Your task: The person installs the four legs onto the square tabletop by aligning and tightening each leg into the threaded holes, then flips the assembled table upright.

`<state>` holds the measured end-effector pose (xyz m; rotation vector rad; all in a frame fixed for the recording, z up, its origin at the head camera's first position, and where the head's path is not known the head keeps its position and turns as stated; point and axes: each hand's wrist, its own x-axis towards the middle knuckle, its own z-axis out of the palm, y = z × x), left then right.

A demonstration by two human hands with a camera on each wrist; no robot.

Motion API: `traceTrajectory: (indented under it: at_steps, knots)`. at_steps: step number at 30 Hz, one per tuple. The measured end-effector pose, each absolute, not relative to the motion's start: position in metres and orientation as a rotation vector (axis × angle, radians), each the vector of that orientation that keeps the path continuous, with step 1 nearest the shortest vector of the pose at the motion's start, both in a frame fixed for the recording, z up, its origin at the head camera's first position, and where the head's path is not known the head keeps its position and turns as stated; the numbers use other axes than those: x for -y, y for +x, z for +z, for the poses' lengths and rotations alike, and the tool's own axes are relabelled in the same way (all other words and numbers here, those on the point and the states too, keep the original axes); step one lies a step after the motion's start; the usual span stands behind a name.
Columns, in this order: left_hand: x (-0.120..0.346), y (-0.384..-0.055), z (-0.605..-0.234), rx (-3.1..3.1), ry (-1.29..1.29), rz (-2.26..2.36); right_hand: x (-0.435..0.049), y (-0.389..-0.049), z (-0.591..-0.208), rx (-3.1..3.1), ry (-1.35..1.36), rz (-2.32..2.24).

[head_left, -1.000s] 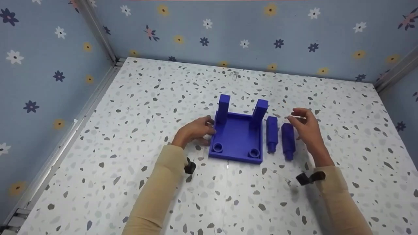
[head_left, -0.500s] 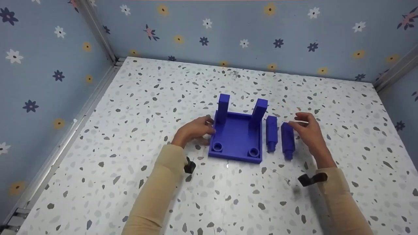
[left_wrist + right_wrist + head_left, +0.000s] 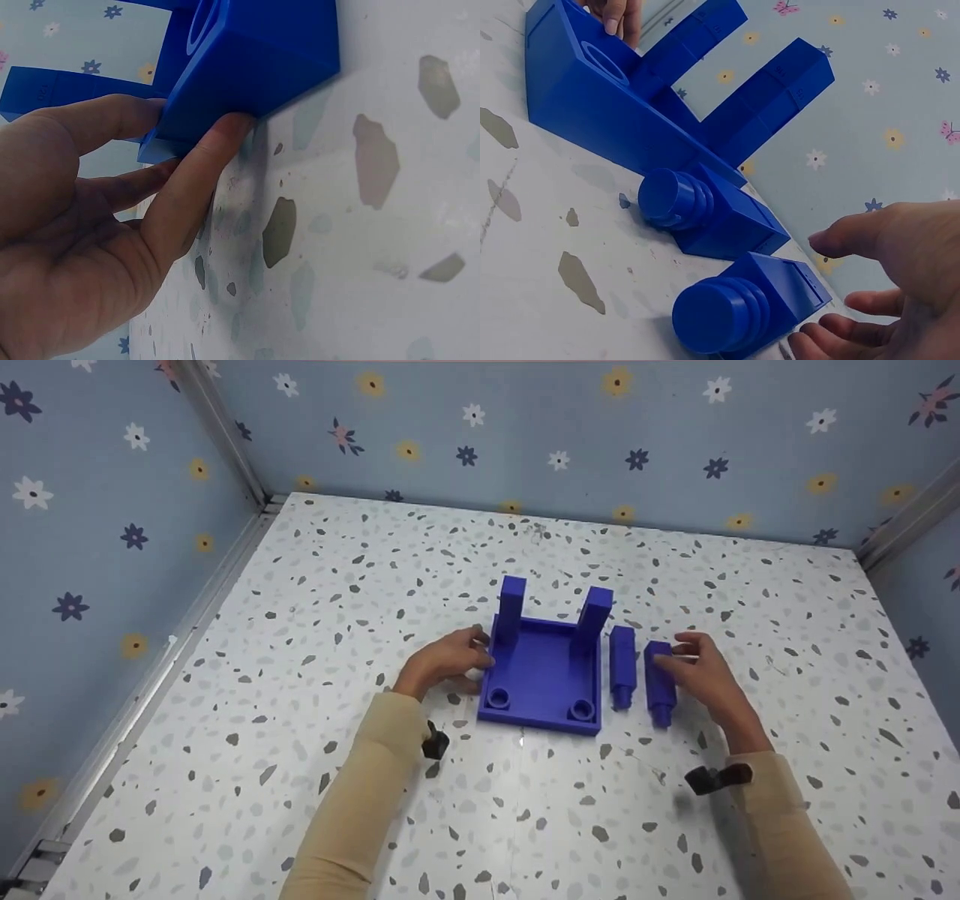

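Observation:
A blue toy table [image 3: 544,679] lies upside down, its tray-like underside facing up. Two square legs [image 3: 512,604] rise from its far corners, and two round sockets [image 3: 499,699] show at the near corners. My left hand [image 3: 446,656] holds the table's left edge, fingertips at the rim and lower wall in the left wrist view. Two loose legs with ridged round plugs lie to the right: an inner leg [image 3: 622,664] and an outer leg [image 3: 660,682]. My right hand [image 3: 705,671] hovers at the outer leg's far end, thumb and fingers spread around it.
The speckled white tabletop [image 3: 375,547] carries everything. Flower-patterned blue panels [image 3: 555,427] stand at the back and on both sides, with metal framing [image 3: 225,435] at the left corner. A dark strap with a camera [image 3: 716,778] sits on each wrist.
My right hand has come down and toward me, its thumb now overlapping the outer leg's far end. The left hand, table and loose legs have stayed in place.

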<state>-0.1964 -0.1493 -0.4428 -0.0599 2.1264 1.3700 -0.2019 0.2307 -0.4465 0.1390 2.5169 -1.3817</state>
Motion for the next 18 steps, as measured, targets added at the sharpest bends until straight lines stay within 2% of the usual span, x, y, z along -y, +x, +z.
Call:
traceTrajectory:
  at_steps: [18]
  knots:
    - [0.1508,-0.1959,-0.4447,-2.155,-0.025,1.365,-0.2265,-0.2021,-0.4451,-2.518,0.152,-1.298]
